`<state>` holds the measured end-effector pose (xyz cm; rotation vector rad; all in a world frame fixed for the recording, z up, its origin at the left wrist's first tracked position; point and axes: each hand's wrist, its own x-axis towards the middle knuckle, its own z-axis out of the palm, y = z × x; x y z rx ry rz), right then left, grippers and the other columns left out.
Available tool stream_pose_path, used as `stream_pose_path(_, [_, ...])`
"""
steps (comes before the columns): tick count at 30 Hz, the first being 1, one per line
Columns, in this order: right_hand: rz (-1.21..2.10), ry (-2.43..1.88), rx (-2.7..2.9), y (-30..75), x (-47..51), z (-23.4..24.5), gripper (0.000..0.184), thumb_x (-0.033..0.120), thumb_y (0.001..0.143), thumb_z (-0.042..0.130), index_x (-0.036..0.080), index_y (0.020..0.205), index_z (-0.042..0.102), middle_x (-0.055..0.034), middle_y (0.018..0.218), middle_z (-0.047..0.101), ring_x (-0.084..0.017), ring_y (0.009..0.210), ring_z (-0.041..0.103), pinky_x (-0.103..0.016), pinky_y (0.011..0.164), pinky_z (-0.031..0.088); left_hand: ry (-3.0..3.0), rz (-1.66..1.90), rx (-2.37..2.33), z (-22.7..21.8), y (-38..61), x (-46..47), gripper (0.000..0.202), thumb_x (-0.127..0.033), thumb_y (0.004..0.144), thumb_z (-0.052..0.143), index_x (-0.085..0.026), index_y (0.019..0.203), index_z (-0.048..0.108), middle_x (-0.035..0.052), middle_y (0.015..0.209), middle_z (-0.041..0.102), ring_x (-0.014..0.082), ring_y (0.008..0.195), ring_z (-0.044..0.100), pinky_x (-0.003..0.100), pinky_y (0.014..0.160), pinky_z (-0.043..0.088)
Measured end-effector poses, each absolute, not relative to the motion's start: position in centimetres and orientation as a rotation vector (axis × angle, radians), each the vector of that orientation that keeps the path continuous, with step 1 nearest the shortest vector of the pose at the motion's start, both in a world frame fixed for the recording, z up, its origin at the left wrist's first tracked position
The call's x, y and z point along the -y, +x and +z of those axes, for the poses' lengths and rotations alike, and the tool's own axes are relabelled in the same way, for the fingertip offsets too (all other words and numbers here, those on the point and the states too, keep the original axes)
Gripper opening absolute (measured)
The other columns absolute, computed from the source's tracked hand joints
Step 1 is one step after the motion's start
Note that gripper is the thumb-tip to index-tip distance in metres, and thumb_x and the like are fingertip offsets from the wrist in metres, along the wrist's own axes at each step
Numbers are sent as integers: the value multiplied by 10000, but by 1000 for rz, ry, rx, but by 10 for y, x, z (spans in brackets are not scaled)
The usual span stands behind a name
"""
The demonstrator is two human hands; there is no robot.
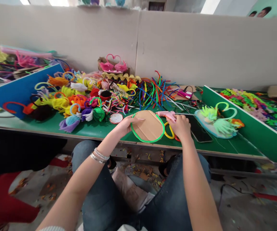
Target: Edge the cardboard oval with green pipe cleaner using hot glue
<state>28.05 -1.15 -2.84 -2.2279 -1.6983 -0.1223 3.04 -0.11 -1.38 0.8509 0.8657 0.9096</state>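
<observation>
Above the front edge of the green bench point(115, 131), the brown cardboard disc point(148, 126) has a bright green rim point(149, 141), and the glue gun point(167, 114) is pale pink. Near the back edge, the swans point(107, 66) are pink and the stems point(155, 93) mix red, blue, green and yellow. The left divider point(30, 88) is blue, the right divider point(251, 128) white-edged green.

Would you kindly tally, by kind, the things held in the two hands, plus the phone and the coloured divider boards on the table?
Green-rimmed cardboard piece, in the left hand: 1
Pink glue gun, in the right hand: 1
Phone: 1
Blue divider board and green divider board: 2
Total: 5
</observation>
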Motion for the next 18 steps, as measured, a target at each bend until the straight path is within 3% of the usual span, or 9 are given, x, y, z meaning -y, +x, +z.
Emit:
stream_pose_path(10, [-242,-1592,1376,300,22,-23,364,333,833,471,160,1152,498,-100,958,623,-210,858,579,-418,835,437,889,918,-924,-1,13,-6,427,-203,570,786,-165,983,685,69,885,735,220,821,688,281,668,567])
stream_pose_path(18, [-219,-1450,1391,302,7,24,324,424,844,486,163,1017,570,-110,971,605,-175,801,569,-337,707,469,981,803,-942,0,12,-3,445,-224,518,817,-166,932,666,52,862,717,194,807,668,256,647,500])
